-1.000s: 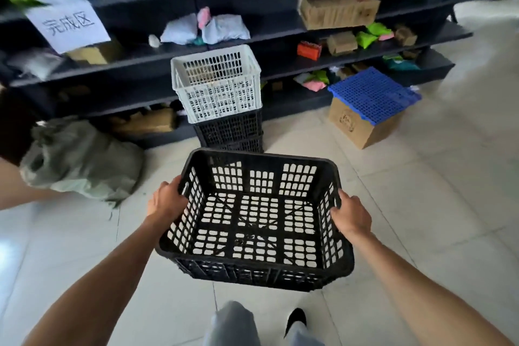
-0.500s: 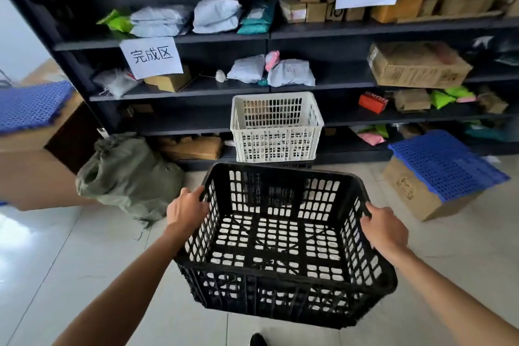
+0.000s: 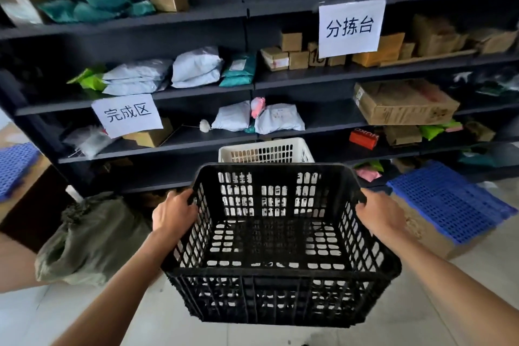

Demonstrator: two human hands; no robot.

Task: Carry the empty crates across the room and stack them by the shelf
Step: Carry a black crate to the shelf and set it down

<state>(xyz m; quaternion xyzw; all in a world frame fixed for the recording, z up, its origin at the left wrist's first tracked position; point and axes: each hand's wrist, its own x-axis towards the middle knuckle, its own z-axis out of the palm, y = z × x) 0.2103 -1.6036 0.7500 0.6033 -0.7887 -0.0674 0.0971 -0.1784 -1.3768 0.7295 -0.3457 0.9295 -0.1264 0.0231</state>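
Observation:
I hold an empty black slatted crate [image 3: 280, 278] in the air in front of me. My left hand [image 3: 174, 212] grips its left rim and my right hand [image 3: 379, 212] grips its right rim. Just behind and below the crate's far rim stands a white crate [image 3: 264, 150], only its top edge showing. Whatever the white crate rests on is hidden by the black crate. The dark shelf [image 3: 252, 84] rises right behind both crates, filled with parcels and boxes.
A grey-green sack [image 3: 92, 236] lies on the floor to the left. A cardboard box with a blue grid panel [image 3: 446, 199] on top sits at the right. Another blue panel [image 3: 14, 166] shows at the far left. Pale tiled floor [image 3: 42, 314] lies below.
I have moved closer to the shelf and the black crate has risen. It now covers most of the white crate, and the black crates under the white one are hidden.

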